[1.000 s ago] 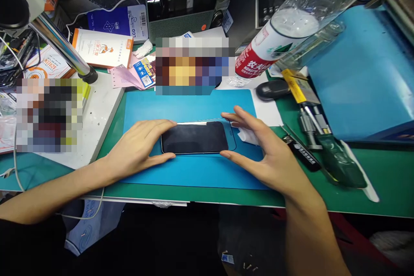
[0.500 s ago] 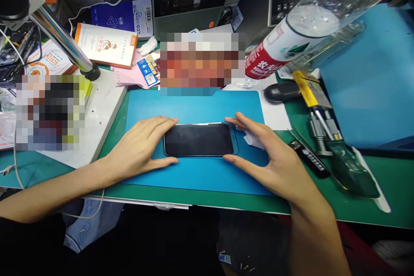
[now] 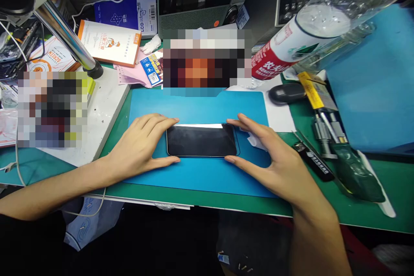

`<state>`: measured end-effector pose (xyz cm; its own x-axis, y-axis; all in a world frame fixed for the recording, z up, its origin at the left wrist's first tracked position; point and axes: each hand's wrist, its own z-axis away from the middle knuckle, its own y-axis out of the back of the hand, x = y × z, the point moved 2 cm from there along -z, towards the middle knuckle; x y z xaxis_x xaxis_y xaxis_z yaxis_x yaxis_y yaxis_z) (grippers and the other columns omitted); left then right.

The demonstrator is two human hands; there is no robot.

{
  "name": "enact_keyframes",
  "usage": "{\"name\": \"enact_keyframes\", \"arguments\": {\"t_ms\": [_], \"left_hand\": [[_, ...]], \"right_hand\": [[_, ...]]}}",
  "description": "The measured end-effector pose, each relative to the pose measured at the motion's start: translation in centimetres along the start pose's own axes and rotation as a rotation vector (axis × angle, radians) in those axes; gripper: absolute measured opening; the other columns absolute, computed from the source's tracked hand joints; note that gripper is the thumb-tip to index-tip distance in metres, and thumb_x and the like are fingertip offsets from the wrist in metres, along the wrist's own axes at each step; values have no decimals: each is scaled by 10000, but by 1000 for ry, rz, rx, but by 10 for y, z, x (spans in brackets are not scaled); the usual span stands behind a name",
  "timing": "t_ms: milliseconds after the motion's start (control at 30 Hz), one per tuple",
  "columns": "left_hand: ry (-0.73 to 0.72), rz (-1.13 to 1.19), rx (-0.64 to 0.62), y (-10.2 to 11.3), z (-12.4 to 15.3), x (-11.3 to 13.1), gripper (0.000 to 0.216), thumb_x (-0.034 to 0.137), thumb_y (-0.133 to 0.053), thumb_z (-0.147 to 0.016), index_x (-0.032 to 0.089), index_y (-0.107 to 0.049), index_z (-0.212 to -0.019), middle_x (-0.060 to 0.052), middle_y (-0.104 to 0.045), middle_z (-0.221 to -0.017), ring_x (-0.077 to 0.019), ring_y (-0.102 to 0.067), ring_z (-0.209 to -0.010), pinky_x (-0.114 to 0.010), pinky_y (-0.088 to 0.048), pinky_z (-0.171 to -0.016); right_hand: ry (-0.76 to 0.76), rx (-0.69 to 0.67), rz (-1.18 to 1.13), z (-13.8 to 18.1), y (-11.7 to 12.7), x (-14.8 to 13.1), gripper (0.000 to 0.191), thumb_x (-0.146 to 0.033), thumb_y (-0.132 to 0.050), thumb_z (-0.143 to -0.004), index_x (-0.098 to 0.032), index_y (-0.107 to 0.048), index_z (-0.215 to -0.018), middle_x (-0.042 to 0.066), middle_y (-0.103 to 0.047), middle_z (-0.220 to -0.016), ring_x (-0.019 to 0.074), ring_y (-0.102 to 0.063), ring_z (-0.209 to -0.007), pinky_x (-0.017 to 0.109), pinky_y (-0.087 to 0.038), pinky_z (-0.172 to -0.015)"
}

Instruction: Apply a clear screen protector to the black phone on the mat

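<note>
A black phone point(image 3: 201, 140) lies flat, screen up, on a blue work mat point(image 3: 200, 103). My left hand point(image 3: 142, 146) grips its left end, fingers along the far edge and thumb at the near edge. My right hand point(image 3: 268, 159) grips the right end the same way, index finger at the far corner and thumb at the near corner. A white crumpled wipe point(image 3: 257, 141) lies just behind my right hand.
A clear plastic bottle point(image 3: 310, 30) with a red label looms at upper right. A black mouse point(image 3: 286, 93), screwdrivers point(image 3: 326, 125) and a black tool point(image 3: 312, 159) lie on the green mat to the right. Boxes, cables and a lamp arm point(image 3: 64, 34) crowd the left.
Both hands and the phone hold the same pose on the mat; only the camera view has shifted slightly, so everything sits a little further right.
</note>
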<state>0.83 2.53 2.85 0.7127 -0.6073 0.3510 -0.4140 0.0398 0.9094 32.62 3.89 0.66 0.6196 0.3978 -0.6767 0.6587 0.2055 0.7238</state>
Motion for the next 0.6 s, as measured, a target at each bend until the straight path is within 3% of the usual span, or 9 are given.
{"name": "enact_keyframes", "arguments": {"t_ms": [600], "left_hand": [[-9,-38,19,-1,0,2,654,541,-660,-1046,164,-437,-1530,-195,-664,-1426,-362,-620,-1366,-521,-532,-1103]], "right_hand": [[11,-18,5,-3,-2,0,777,-495,-703,-1021,-420,-321,-1693,37,-616,-1579,319,-576,-1465,560,-504,-1225]]}}
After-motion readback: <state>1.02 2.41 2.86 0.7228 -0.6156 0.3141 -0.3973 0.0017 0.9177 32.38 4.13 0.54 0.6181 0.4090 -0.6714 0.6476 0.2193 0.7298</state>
